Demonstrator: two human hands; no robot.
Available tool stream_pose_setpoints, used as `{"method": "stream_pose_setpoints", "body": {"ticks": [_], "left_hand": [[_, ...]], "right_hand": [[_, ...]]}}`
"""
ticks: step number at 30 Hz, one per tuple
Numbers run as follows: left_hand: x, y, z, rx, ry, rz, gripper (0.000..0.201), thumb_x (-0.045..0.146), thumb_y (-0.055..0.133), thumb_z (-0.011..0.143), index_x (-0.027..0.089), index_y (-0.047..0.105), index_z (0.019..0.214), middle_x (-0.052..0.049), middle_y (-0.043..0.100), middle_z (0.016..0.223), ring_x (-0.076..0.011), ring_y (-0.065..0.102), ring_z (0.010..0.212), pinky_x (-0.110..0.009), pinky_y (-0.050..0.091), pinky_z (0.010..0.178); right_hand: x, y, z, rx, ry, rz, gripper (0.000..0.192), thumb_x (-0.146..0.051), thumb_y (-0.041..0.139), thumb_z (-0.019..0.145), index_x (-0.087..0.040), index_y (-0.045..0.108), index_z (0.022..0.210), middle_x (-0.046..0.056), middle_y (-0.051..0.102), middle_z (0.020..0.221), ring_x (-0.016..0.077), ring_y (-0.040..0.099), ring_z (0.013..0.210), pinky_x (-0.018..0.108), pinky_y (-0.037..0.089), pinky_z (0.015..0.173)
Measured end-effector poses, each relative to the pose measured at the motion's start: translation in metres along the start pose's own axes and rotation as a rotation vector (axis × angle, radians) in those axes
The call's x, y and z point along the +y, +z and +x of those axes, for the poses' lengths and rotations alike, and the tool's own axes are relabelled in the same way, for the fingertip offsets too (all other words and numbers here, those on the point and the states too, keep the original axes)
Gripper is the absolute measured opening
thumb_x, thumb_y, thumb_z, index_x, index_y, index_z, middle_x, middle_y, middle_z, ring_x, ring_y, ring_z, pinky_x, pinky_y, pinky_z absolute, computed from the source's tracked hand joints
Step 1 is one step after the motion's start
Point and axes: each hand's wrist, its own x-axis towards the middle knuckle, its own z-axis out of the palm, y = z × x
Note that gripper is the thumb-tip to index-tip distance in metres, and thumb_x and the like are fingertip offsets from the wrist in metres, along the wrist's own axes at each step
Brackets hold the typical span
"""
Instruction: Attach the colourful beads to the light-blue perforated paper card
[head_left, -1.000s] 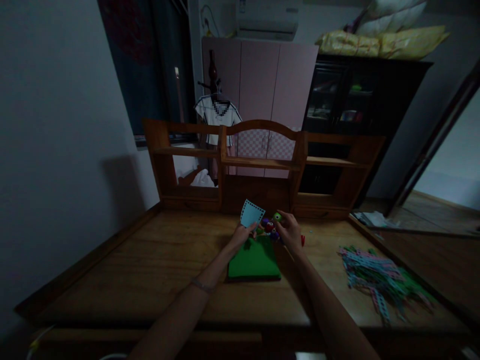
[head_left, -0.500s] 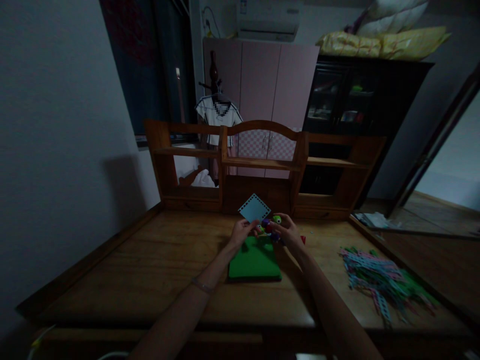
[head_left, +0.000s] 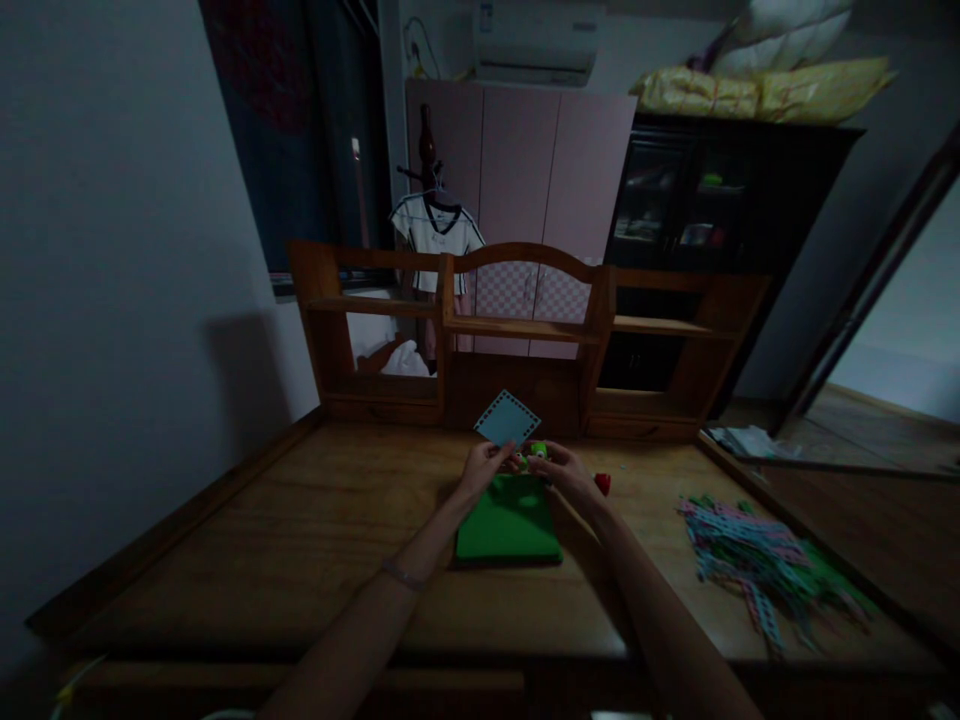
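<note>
My left hand (head_left: 484,467) pinches the lower corner of a pale blue square card (head_left: 508,418) with punched edges, held up like a diamond. My right hand (head_left: 564,472) is closed around a small green round piece (head_left: 538,451), brought close to the card's bottom corner. A few small coloured pieces sit between the two hands, partly hidden by my fingers. Below both hands a green pad (head_left: 508,526) lies flat on the wooden desk (head_left: 300,540). A small red piece (head_left: 602,484) rests on the desk just right of my right hand.
A heap of pink, blue and green punched strips (head_left: 757,565) lies at the desk's right. A wooden shelf unit (head_left: 525,330) stands along the desk's back edge. Behind it are a pink wardrobe (head_left: 525,180) and a dark cabinet (head_left: 697,200).
The card turned from tilted to a diamond pose and dropped slightly. My right hand moved left and down with the green piece, closing in on the card and my left hand.
</note>
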Motion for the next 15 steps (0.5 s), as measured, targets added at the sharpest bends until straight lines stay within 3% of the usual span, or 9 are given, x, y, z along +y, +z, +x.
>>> {"method": "stream_pose_setpoints", "body": {"ticks": [9, 15], "left_hand": [[0.0022, 0.0012, -0.0013, 0.109, 0.055, 0.172, 0.041, 0.05, 0.065, 0.065, 0.01, 0.065, 0.072, -0.005, 0.065, 0.066, -0.0136, 0.058, 0.055, -0.023, 0.045, 0.052], [0.0001, 0.0037, -0.0015, 0.084, 0.085, 0.223, 0.043, 0.051, 0.064, 0.066, 0.01, 0.066, 0.076, -0.005, 0.065, 0.067, -0.0132, 0.056, 0.055, -0.022, 0.042, 0.05]], "right_hand": [[-0.0096, 0.0051, -0.0047, -0.06, -0.005, -0.041, 0.041, -0.039, 0.072, 0.063, -0.018, 0.065, 0.097, 0.004, 0.065, 0.085, 0.0174, 0.059, 0.075, 0.028, 0.045, 0.068], [-0.0084, 0.0033, -0.004, -0.037, -0.024, -0.061, 0.038, -0.039, 0.07, 0.064, -0.018, 0.064, 0.095, 0.003, 0.064, 0.084, 0.016, 0.057, 0.074, 0.026, 0.044, 0.067]]}}
